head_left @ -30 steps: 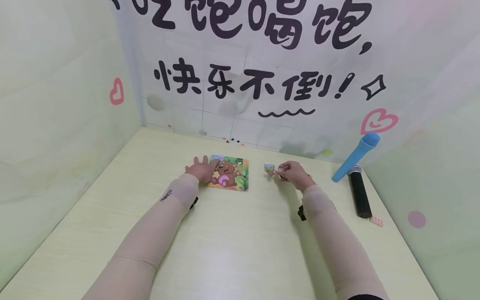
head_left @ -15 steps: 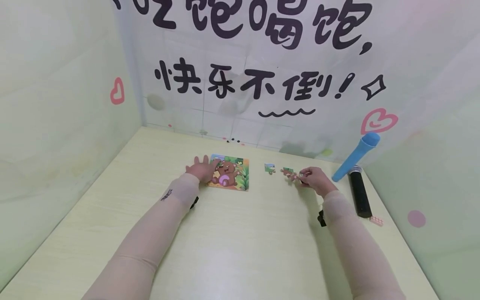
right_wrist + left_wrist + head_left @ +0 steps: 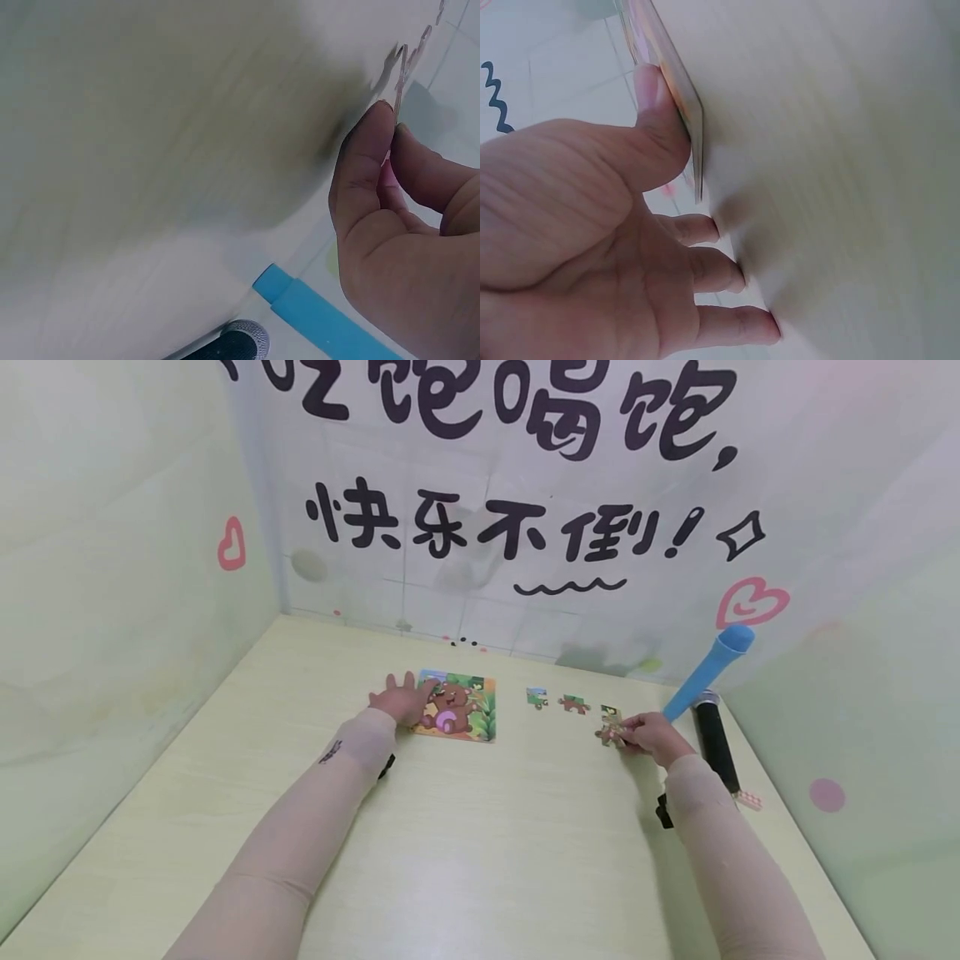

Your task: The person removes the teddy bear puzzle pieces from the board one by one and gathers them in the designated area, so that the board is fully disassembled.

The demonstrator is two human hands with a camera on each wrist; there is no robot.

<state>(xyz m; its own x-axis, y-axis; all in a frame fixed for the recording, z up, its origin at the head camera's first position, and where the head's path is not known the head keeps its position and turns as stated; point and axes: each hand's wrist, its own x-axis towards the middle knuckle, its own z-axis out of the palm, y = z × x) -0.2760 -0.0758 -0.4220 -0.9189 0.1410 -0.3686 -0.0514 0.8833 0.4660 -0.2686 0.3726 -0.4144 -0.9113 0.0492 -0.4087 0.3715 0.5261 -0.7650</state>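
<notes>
In the head view a square bear puzzle (image 3: 457, 710) lies on the table, apparently in its thin board. My left hand (image 3: 400, 701) is at its left edge, fingers spread. The left wrist view shows the thumb resting on the edge of the puzzle (image 3: 676, 79) and the other fingertips on the tabletop. My right hand (image 3: 654, 736) pinches a thin brownish puzzle piece (image 3: 607, 736) between thumb and fingertip, seen edge-on in the right wrist view. Just behind it is a green and yellow piece (image 3: 611, 712); whether they touch I cannot tell. Two loose pieces lie farther left, one bluish-green (image 3: 537, 697), one brown-green (image 3: 574, 703).
Right of my right hand, a blue toy microphone (image 3: 705, 677) stands tilted near the back wall. Beside it lies a black microphone (image 3: 716, 743) with a pink-and-white checked block (image 3: 750, 800) at its near end. Printed cloth walls enclose the table's back and sides.
My right hand has moved right and slightly nearer, leaving the brown-green piece and then the green and yellow one lying in a row. My left hand has stayed on the puzzle.
</notes>
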